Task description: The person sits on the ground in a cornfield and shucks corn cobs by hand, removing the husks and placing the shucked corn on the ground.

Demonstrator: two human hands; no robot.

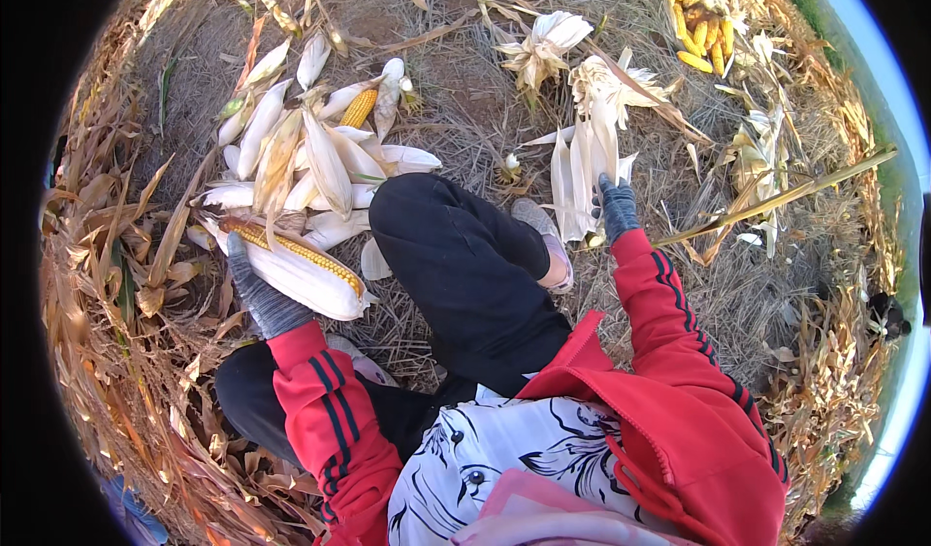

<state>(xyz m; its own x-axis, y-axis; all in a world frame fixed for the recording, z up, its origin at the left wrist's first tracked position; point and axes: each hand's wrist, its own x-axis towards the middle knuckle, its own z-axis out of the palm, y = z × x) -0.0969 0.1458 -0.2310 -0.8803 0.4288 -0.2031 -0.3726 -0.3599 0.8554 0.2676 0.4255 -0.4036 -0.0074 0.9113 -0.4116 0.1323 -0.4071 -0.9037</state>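
My left hand [262,288], in a grey knit glove, holds a partly husked corn ear [294,259]. A strip of yellow kernels shows between the pale husk leaves, and the hand's fingers are hidden underneath. Just beyond this ear lies a pile of corn ears [327,146], most still in their husks. One ear [358,108] in the pile shows bare kernels. On the other side, my gloved right hand [617,204] is against the edge of an opened pale corn husk [578,175]. Whether its fingers grip the husk or only touch it, I cannot tell.
Loose husks [545,48] lie ahead, with a heap of bare yellow ears [702,29] at the far right. A dry stalk [778,197] slants up beside my right sleeve. Dry corn plants [138,269] crowd the left side. My bent knee [429,219] rises between both hands.
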